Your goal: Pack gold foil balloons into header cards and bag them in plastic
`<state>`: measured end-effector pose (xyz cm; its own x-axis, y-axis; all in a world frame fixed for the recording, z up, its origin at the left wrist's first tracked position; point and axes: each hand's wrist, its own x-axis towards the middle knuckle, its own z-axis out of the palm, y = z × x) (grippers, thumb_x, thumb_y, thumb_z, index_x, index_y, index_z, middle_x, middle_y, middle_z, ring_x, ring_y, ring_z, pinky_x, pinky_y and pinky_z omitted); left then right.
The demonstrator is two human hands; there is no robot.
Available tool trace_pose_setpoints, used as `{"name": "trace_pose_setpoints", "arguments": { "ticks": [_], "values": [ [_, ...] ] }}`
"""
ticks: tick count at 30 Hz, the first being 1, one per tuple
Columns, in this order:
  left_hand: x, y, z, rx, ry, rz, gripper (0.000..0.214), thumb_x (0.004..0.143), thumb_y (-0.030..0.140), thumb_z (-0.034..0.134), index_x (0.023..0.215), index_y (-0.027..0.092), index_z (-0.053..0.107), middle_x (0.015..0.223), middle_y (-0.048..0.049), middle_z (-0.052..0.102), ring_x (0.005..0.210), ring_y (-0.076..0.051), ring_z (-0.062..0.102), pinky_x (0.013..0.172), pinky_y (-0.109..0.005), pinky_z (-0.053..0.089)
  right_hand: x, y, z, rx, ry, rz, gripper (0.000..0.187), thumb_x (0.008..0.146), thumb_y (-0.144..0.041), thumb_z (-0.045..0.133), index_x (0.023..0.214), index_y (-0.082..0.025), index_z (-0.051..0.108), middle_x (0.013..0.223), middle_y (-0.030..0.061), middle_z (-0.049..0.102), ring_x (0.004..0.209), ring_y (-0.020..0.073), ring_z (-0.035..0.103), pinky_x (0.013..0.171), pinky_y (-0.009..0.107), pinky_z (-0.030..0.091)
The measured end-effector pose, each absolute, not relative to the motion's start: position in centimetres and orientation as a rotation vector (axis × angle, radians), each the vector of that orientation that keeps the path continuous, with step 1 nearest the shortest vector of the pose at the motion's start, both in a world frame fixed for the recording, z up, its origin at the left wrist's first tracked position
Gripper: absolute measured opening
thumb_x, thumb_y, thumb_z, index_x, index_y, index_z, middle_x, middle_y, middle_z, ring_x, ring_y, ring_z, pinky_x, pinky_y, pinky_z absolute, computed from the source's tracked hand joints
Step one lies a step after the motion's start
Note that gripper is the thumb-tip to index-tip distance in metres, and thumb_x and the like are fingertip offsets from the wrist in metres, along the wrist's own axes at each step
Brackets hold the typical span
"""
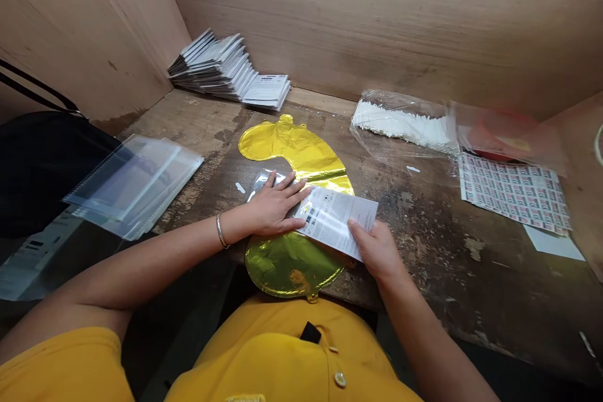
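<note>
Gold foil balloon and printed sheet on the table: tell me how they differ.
The gold foil balloon is shiny and curved, while the printed sheet is matte white and rectangular. The balloon is much larger than the sheet, and its foil is creased. The balloon lies on the wooden table, while the sheet lies across the balloon's middle, pinched at one edge by the right hand. Both are thin and flat.

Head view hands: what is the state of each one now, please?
Left hand: open, flat on the gold foil balloon.
Right hand: holding the printed leaflet.
</note>
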<state>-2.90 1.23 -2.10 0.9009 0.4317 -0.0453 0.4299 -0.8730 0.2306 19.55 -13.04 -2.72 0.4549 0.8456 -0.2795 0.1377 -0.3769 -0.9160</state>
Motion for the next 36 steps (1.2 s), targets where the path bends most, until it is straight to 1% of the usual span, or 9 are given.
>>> {"name": "trace_pose_setpoints", "arguments": {
  "ticks": [7, 14, 20, 23, 27, 29, 31, 33, 36],
  "values": [
    [-2.6, 1.2, -1.8, 2.812, 0.685, -0.001, 0.075, 0.091, 0.063, 0.042, 0.151, 0.02, 0.027, 0.158, -0.0125, 0.025, 0.146, -0.038, 0.015, 0.112, -0.066, 0.006, 19.4, -12.1, -2.4, -1.69, -0.789, 1.182, 0.047, 0.063, -0.049, 0.073, 0.09, -0.011, 0.073, 0.074, 0.0088, 0.074, 0.075, 0.0297, 0.07, 0.068, 0.039, 0.057],
    [-1.3, 1.0, -0.5, 2.762, 0.802, 0.166, 0.066, 0.096, 0.056, 0.037, 0.15, 0.02, 0.029, 0.157, -0.0134, 0.027, 0.146, -0.033, 0.018, 0.116, -0.06, 0.005, 19.7, -12.7, -1.6, -1.472, -0.76, 1.293, 0.054, 0.064, -0.052, 0.078, 0.103, -0.014, 0.072, 0.096, 0.0104, 0.076, 0.082, 0.0291, 0.072, 0.074, 0.04, 0.058],
    [-0.2, 0.4, -2.0, 2.75, 0.51, 0.073, 0.063, 0.096, 0.049, 0.041, 0.15, 0.021, 0.027, 0.155, -0.012, 0.033, 0.145, -0.03, 0.025, 0.116, -0.059, 0.007, 18.3, -12.8, -2.2, -1.531, -0.797, 1.283, 0.058, 0.06, -0.059, 0.077, 0.094, -0.012, 0.074, 0.081, 0.0089, 0.077, 0.07, 0.0288, 0.071, 0.065, 0.038, 0.058],
    [-0.5, -0.7, -0.6, 2.72, 0.468, 0.355, 0.062, 0.093, 0.051, 0.049, 0.146, 0.021, 0.035, 0.153, -0.0143, 0.036, 0.143, -0.031, 0.03, 0.117, -0.057, 0.011, 18.0, -12.8, -2.0, -1.506, -0.756, 1.26, 0.056, 0.061, -0.058, 0.077, 0.095, -0.014, 0.073, 0.087, 0.0097, 0.077, 0.076, 0.0306, 0.072, 0.069, 0.04, 0.059],
    [-1.7, -3.8, 2.7, 1.985, 0.814, 1.406, 0.049, 0.087, 0.047, 0.061, 0.129, 0.025, 0.049, 0.14, -0.0118, 0.05, 0.132, -0.027, 0.046, 0.111, -0.046, 0.035, 18.0, -12.9, -0.8, -1.423, -0.527, 0.999, 0.057, 0.065, -0.054, 0.076, 0.106, -0.015, 0.069, 0.106, 0.0126, 0.074, 0.091, 0.0325, 0.071, 0.077, 0.043, 0.06],
    [-1.7, -5.4, 3.3, 1.341, 0.878, 1.468, 0.035, 0.086, 0.045, 0.063, 0.113, 0.024, 0.057, 0.12, -0.0096, 0.063, 0.112, -0.023, 0.061, 0.097, -0.041, 0.049, 17.7, -13.2, -0.4, -1.403, -0.463, 0.866, 0.06, 0.068, -0.055, 0.073, 0.113, -0.015, 0.066, 0.114, 0.0137, 0.071, 0.097, 0.0329, 0.07, 0.079, 0.044, 0.059],
    [-0.8, -6.5, 2.9, 0.886, 0.794, 1.182, 0.032, 0.081, 0.045, 0.07, 0.1, 0.02, 0.061, 0.102, -0.0081, 0.069, 0.094, -0.021, 0.068, 0.084, -0.036, 0.056, 17.1, -13.6, -0.2, -1.393, -0.496, 0.849, 0.058, 0.073, -0.056, 0.069, 0.114, -0.016, 0.065, 0.116, 0.014, 0.07, 0.098, 0.0323, 0.069, 0.078, 0.043, 0.06],
    [0.7, -6.8, 2.1, 0.624, 0.726, 1.018, 0.037, 0.072, 0.042, 0.079, 0.096, 0.017, 0.064, 0.094, -0.0071, 0.072, 0.088, -0.021, 0.069, 0.08, -0.034, 0.057, 16.5, -14.4, -0.2, -1.383, -0.602, 0.933, 0.05, 0.077, -0.055, 0.067, 0.11, -0.018, 0.067, 0.109, 0.0122, 0.073, 0.087, 0.0289, 0.071, 0.071, 0.04, 0.06],
    [2.9, -6.6, 1.0, 0.481, 0.712, 1.134, 0.044, 0.061, 0.035, 0.087, 0.095, 0.015, 0.068, 0.091, -0.0059, 0.074, 0.086, -0.022, 0.07, 0.084, -0.035, 0.056, 15.8, -15.6, 0.0, -1.435, -0.799, 1.126, 0.035, 0.08, -0.054, 0.066, 0.083, -0.019, 0.07, 0.063, 0.0045, 0.069, 0.05, 0.0204, 0.06, 0.048, 0.033, 0.052]
  ]
}}
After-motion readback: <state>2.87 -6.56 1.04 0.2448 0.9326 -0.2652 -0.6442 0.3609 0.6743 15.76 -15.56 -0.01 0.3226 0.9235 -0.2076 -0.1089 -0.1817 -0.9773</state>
